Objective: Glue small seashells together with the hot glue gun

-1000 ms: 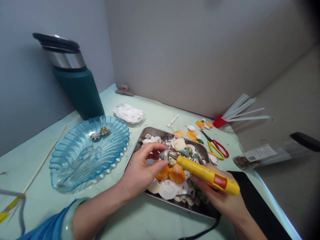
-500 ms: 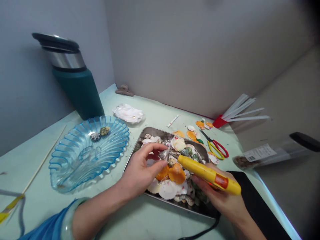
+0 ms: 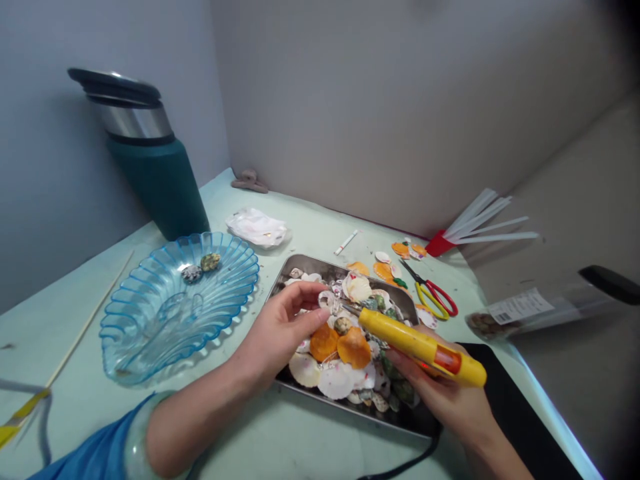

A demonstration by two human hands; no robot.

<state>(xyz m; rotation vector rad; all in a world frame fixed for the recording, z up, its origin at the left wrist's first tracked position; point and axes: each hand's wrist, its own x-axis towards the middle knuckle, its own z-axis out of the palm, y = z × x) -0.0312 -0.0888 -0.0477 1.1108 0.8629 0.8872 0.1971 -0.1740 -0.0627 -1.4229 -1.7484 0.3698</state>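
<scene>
Above the metal tray, my left hand pinches a small whitish shell between thumb and fingers. My right hand is wrapped around a yellow hot glue gun. Its metal nozzle points left, close to the pinched shell; whether they touch I cannot tell. Heaped in the tray are many shells, among them an orange scallop shell, a white scallop shell and a small spiral shell.
Left of the tray lies a blue shell-shaped dish holding two small shells. Behind it stands a teal bottle. Scissors, a red cup of glue sticks and a labelled bag are at right. A cable runs in front.
The shell in my left hand has turned, now showing a whiter side, and moved slightly left, away from the nozzle. The glue gun has shifted slightly right.
</scene>
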